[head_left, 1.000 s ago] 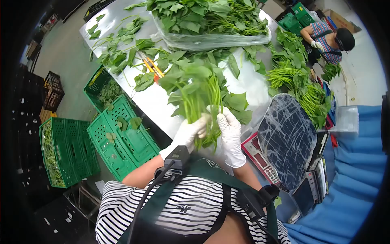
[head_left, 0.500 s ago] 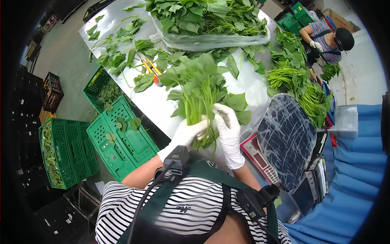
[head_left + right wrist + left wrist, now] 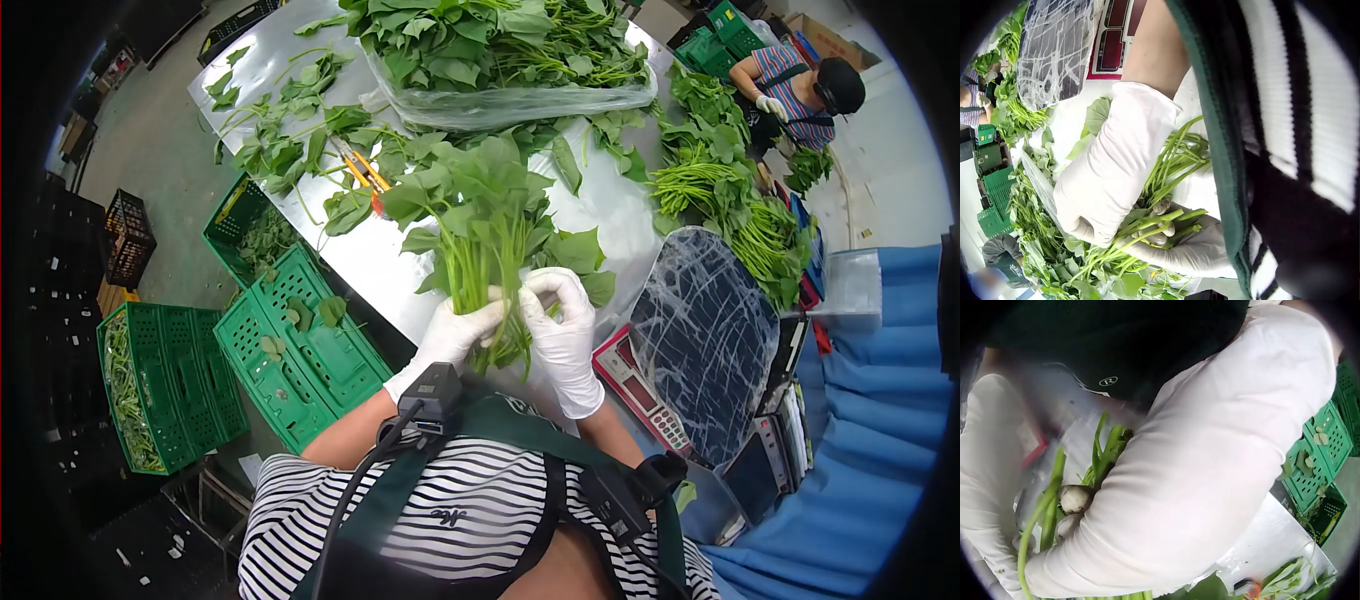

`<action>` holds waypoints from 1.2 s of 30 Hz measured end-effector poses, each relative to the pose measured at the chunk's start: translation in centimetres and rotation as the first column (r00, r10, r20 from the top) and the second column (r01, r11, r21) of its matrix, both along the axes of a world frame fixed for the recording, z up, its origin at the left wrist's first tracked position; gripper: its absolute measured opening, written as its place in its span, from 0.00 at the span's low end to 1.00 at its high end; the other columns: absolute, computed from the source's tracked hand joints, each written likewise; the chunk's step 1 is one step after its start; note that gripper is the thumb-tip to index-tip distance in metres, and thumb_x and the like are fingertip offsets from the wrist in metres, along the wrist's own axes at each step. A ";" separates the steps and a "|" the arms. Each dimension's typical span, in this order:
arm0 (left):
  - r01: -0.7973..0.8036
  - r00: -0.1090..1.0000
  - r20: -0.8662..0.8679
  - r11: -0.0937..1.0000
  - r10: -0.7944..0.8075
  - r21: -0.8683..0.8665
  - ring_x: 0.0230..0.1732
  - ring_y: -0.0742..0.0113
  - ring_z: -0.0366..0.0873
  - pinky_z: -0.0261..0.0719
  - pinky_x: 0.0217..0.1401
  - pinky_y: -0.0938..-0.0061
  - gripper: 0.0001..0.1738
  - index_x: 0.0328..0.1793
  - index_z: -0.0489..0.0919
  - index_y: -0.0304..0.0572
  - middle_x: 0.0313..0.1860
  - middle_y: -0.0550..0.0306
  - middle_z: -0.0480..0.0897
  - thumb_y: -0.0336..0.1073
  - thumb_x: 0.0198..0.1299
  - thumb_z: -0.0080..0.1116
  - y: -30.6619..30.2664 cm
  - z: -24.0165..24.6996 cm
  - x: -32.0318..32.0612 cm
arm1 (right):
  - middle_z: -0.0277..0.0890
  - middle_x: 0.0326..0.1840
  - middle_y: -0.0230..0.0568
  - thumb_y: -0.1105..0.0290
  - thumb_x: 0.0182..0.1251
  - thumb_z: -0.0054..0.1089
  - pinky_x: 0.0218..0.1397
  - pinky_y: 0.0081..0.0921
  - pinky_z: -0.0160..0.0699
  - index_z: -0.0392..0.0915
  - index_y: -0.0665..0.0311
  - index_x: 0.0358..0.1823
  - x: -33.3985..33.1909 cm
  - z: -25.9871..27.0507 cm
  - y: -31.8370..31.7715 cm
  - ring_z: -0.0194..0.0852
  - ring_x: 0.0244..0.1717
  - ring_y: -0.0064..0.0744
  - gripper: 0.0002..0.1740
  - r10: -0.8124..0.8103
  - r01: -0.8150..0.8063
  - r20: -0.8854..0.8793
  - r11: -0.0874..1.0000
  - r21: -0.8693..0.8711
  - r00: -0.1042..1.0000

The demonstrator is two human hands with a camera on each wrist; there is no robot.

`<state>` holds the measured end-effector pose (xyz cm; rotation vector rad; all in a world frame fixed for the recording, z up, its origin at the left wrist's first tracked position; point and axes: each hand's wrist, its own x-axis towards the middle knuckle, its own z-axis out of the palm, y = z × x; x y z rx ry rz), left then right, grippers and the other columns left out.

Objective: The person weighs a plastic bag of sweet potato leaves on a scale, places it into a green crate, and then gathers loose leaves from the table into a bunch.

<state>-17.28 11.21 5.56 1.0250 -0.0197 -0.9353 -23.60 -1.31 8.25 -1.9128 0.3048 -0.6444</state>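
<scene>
My white-gloved left hand (image 3: 457, 335) grips a bunch of leafy green stems (image 3: 480, 235) upright over the metal table, its fingers wrapped round the lower stems. In the left wrist view the back of this glove (image 3: 1191, 469) hides most of the grip, and cut stem ends (image 3: 1107, 453) stick out past dirty fingertips. My right hand (image 3: 562, 330), also gloved, is at the right side of the bunch. Its thumb and forefinger pinch a leafy stem there, as the right wrist view shows beside the right glove (image 3: 1113, 169). More cut greens (image 3: 580, 255) lie behind it.
A plastic-lined heap of greens (image 3: 500, 50) fills the table's far side. Orange-handled cutters (image 3: 365, 175) lie among loose leaves. At right are a red scale (image 3: 640, 390) and stacked bundles (image 3: 740, 190); green crates (image 3: 300, 340) stand left. Another person (image 3: 795, 95) works at far right.
The bunch, blurred a second ago, is now steady and more upright. My right hand has come down slightly, its thumb and forefinger drawn together at the stems. My left hand keeps its grip.
</scene>
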 end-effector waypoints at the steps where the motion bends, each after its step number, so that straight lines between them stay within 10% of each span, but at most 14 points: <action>1: -0.025 0.999 -0.029 0.999 0.024 -0.035 0.18 0.81 0.61 0.63 0.23 0.85 0.12 0.42 0.75 0.37 0.19 0.69 0.67 0.37 0.58 0.60 -0.1 0.1 0.1 | 0.72 0.33 0.32 0.78 0.57 0.61 0.34 0.17 0.69 0.73 0.63 0.34 -0.1 -0.3 0.0 0.69 0.31 0.19 0.06 0.021 -0.022 0.021 0.998 0.061 1.000; 5: -0.078 0.996 -0.050 0.992 0.073 -0.097 0.19 0.80 0.60 0.63 0.25 0.83 0.14 0.44 0.77 0.35 0.20 0.69 0.68 0.38 0.59 0.58 0.3 -0.9 0.8 | 0.73 0.36 0.32 0.78 0.63 0.54 0.38 0.17 0.70 0.70 0.64 0.37 -0.8 -0.2 1.0 0.70 0.36 0.19 0.03 0.128 -0.172 0.116 0.800 0.575 0.985; 8: -0.121 0.988 -0.105 0.990 0.112 -0.079 0.20 0.80 0.60 0.67 0.28 0.83 0.15 0.44 0.77 0.35 0.19 0.70 0.66 0.40 0.60 0.58 0.2 0.3 1.1 | 0.74 0.35 0.34 0.77 0.66 0.50 0.39 0.18 0.71 0.67 0.65 0.38 -1.8 -1.2 0.7 0.72 0.36 0.21 0.02 0.247 -0.195 -0.005 0.777 0.598 0.969; 11: -0.230 0.968 -0.111 0.972 0.223 -0.056 0.19 0.81 0.60 0.72 0.31 0.81 0.15 0.45 0.77 0.35 0.18 0.71 0.64 0.40 0.61 0.56 0.5 0.1 2.2 | 0.74 0.31 0.34 0.76 0.67 0.50 0.39 0.19 0.73 0.67 0.65 0.38 -2.4 1.4 1.1 0.72 0.33 0.21 0.02 0.453 -0.231 -0.041 0.529 0.816 0.890; 23: -0.167 0.973 0.177 0.981 0.148 0.096 0.36 0.79 0.71 0.70 0.38 0.83 0.11 0.44 0.77 0.38 0.37 0.64 0.78 0.34 0.58 0.60 0.4 -0.5 0.9 | 0.69 0.23 0.29 0.71 0.55 0.66 0.28 0.16 0.65 0.75 0.63 0.34 1.0 0.8 1.5 0.62 0.23 0.16 0.09 0.067 -0.029 -0.294 0.991 0.132 0.953; 27: -0.123 0.978 0.182 0.988 0.105 0.089 0.27 0.80 0.68 0.67 0.30 0.84 0.10 0.43 0.76 0.39 0.30 0.66 0.75 0.35 0.59 0.59 0.9 -0.6 1.8 | 0.72 0.26 0.31 0.73 0.57 0.63 0.30 0.18 0.69 0.74 0.64 0.36 0.3 0.0 1.1 0.67 0.25 0.19 0.08 0.064 -0.061 -0.203 0.998 0.020 0.977; 30: -0.158 0.987 0.015 0.983 0.160 -0.098 0.22 0.80 0.64 0.64 0.26 0.86 0.11 0.44 0.75 0.38 0.23 0.68 0.71 0.36 0.59 0.58 0.6 -1.4 2.5 | 0.73 0.29 0.32 0.75 0.60 0.59 0.32 0.18 0.71 0.71 0.65 0.41 0.5 0.8 1.9 0.71 0.28 0.18 0.09 0.226 -0.247 0.102 0.920 0.305 0.969; 33: -0.168 0.974 -0.176 0.977 0.144 -0.130 0.19 0.81 0.60 0.71 0.31 0.83 0.12 0.45 0.73 0.39 0.17 0.73 0.61 0.40 0.63 0.54 0.7 -0.7 3.6 | 0.74 0.33 0.32 0.76 0.62 0.56 0.35 0.17 0.73 0.69 0.66 0.44 -1.0 2.1 1.9 0.73 0.31 0.18 0.09 0.477 -0.356 -0.074 0.742 0.568 0.876; 36: -0.297 0.935 -0.245 0.943 0.256 -0.147 0.19 0.82 0.61 0.72 0.33 0.81 0.12 0.45 0.74 0.40 0.16 0.73 0.61 0.41 0.64 0.52 0.9 -0.9 5.1 | 0.75 0.33 0.34 0.73 0.64 0.55 0.36 0.16 0.73 0.69 0.66 0.43 -1.6 2.1 1.9 0.74 0.32 0.19 0.08 0.621 -0.573 -0.049 0.748 0.334 0.782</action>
